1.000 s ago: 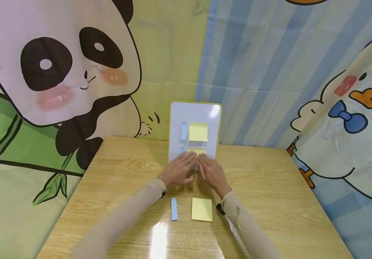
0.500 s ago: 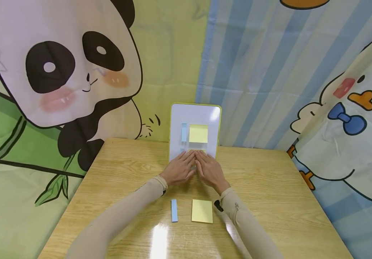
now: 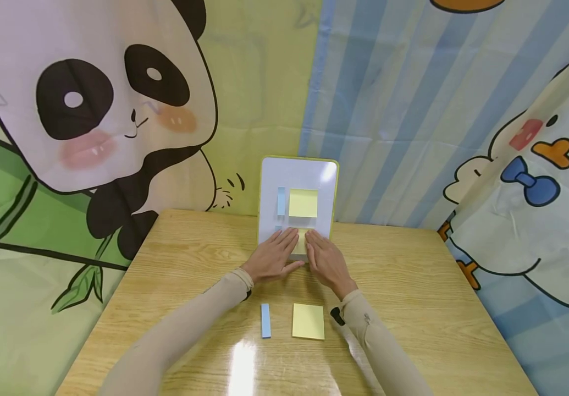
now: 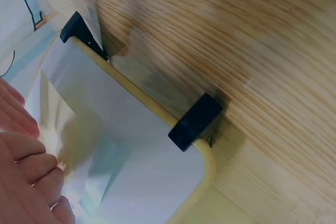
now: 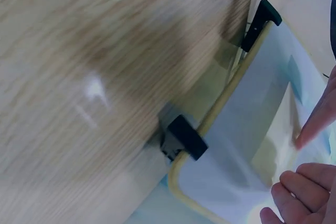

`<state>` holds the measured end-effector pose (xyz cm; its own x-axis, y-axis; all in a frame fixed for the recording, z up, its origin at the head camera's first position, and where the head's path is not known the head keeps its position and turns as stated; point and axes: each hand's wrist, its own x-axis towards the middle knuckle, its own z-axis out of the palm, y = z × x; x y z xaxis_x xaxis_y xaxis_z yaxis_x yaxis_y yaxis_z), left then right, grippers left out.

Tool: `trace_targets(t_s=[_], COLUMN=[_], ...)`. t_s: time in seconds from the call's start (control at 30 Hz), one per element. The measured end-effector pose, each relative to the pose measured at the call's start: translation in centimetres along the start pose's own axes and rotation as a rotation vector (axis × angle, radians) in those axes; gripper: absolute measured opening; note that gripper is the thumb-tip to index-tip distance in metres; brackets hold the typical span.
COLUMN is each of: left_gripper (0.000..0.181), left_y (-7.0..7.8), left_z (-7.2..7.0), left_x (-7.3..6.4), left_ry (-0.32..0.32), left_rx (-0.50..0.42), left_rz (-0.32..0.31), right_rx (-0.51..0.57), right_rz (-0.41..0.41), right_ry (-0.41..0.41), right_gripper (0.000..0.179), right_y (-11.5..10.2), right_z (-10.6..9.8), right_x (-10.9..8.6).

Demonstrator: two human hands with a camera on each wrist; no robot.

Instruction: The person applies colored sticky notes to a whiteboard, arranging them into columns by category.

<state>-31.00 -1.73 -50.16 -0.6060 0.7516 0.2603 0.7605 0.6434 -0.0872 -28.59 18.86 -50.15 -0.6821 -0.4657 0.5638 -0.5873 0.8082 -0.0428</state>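
A small whiteboard (image 3: pixel 274 173) with a yellow rim stands upright at the back of the table. Stuck on its lower half is a yellow sticky note (image 3: pixel 302 242), partly covered by both hands. My left hand (image 3: pixel 270 257) rests straight fingers on the note's left side. On the right side, the straight fingers of my right hand (image 3: pixel 330 264) touch it too. Higher up are another yellow sticky note (image 3: pixel 303 203) and a narrow blue sticky strip (image 3: pixel 281 201). A second blue strip (image 4: pixel 102 169) lies on the board near my left hand, mostly hidden in the head view.
Nearer on the wooden table (image 3: pixel 403 330) lie a yellow sticky-note pad (image 3: pixel 308 322) and a narrow blue pad (image 3: pixel 265 320). Black feet (image 4: pixel 195 121) hold the board's lower edge. Behind hangs a printed curtain (image 3: pixel 378 110) with a panda and a bird.
My hands came together over the lower yellow note half a second ago. Now they have slid apart to its two sides, and its middle shows between them.
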Motion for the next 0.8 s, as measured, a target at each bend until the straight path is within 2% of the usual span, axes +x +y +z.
trace_targets(t_s=[0.13,0.33,0.6,0.7,0.8], left_gripper=[0.084,0.087,0.084,0.083,0.082], left_y=[0.1,0.1,0.0,-0.2,-0.3], left_z=[-0.3,-0.5,-0.4,-0.5,-0.5], left_x=[0.2,0.3,0.2,-0.1,-0.3], left_ry=[0.003,0.005,-0.019,-0.017,-0.008], left_rx=[-0.017,-0.036,-0.038,-0.048,-0.052], left_rz=[-0.003,-0.014,-0.04,-0.045,-0.042], right_rx=[0.048,0.071,0.061,0.056,0.049], right_rz=[-0.026,0.001,0.091,0.128,0.131], right_ry=[-0.01,-0.035,-0.007,-0.023,-0.033], right_gripper=[0.042,0.042,0.044,0.047,0.048], right_y=[-0.3,-0.4,0.0,0.3,0.3], right_z=[0.1,0.1,-0.5,-0.7,-0.7], right_x=[0.8,1.3,1.0,0.7,0.6])
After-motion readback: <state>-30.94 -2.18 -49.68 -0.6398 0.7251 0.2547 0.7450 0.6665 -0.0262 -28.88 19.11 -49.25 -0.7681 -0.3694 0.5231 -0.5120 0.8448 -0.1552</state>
